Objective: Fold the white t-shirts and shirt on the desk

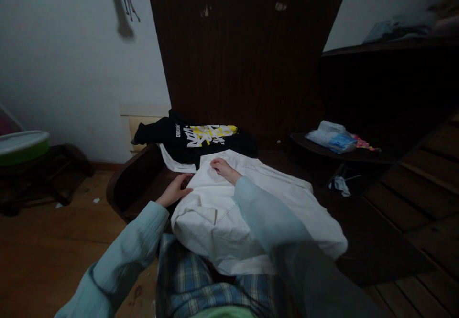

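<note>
Best to grip the garment, spread over bench and lap, by its edges, as likely light and limp, with left hand loosely parted alongside and right hand pinched on it.

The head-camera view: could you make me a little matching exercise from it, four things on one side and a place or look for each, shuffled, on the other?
Things
1. White garment
2. Black garment
3. Plastic packet
4. Green container

Places and looks
A. On the low shelf at the right
B. Has yellow and white lettering
C. On a dark stand at the far left
D. Has the person's right hand on it

Right pairs: 1-D, 2-B, 3-A, 4-C
</note>
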`<move>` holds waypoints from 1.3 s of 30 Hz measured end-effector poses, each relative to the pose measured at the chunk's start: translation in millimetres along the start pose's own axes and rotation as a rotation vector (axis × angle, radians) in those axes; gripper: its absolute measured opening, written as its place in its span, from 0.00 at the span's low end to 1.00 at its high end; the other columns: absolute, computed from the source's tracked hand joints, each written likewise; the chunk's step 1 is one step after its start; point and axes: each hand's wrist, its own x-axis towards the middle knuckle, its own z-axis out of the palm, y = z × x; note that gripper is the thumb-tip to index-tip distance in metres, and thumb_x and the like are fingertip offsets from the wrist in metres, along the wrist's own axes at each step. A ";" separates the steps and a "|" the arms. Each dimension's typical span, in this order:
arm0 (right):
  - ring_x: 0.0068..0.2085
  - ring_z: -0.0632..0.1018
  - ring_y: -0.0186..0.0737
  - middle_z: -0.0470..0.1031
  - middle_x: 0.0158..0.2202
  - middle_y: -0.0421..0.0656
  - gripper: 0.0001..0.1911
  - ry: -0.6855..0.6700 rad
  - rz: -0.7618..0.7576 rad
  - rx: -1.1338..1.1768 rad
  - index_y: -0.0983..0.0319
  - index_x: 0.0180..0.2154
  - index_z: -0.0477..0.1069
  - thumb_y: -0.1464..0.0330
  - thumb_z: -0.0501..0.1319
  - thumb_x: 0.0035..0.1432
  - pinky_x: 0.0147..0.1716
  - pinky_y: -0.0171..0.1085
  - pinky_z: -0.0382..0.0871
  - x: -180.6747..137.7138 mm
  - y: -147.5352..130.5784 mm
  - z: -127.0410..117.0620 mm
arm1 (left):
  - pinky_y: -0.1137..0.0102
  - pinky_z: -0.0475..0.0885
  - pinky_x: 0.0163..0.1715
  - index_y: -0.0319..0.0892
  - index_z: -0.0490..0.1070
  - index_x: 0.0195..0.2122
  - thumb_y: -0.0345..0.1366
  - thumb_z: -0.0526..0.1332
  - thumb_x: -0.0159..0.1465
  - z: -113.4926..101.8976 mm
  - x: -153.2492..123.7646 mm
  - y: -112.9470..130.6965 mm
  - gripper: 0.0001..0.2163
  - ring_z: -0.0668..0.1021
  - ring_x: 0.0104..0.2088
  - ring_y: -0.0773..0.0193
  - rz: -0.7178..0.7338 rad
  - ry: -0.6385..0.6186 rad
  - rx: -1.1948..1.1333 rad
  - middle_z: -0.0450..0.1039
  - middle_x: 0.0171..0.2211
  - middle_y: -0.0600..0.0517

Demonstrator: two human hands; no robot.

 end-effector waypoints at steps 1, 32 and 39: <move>0.22 0.67 0.27 0.64 0.20 0.33 0.03 -0.024 0.001 0.023 0.61 0.27 0.63 0.72 0.57 0.49 0.23 0.27 0.61 -2.4 1.8 -1.0 | 0.63 0.67 0.43 0.42 0.69 0.45 0.41 0.64 0.48 -1.8 -2.2 0.2 0.23 0.72 0.42 0.55 0.056 0.007 0.033 0.70 0.43 0.45; 0.22 0.65 0.30 0.63 0.18 0.32 0.10 0.033 -0.293 -0.146 0.60 0.29 0.63 0.62 0.59 0.46 0.24 0.30 0.56 -76.9 49.9 -54.9 | 0.69 0.66 0.35 0.39 0.64 0.32 0.32 0.49 0.61 36.0 56.0 2.1 0.06 0.74 0.34 0.60 -0.093 0.299 0.541 0.71 0.31 0.46; 0.24 0.65 0.30 0.63 0.21 0.33 0.07 0.042 -0.333 -0.369 0.60 0.25 0.61 0.68 0.60 0.46 0.24 0.30 0.55 -80.3 48.0 -54.4 | 0.71 0.65 0.30 0.40 0.64 0.29 0.34 0.52 0.58 28.4 60.8 -5.6 0.04 0.73 0.29 0.63 -0.223 0.390 0.339 0.71 0.27 0.50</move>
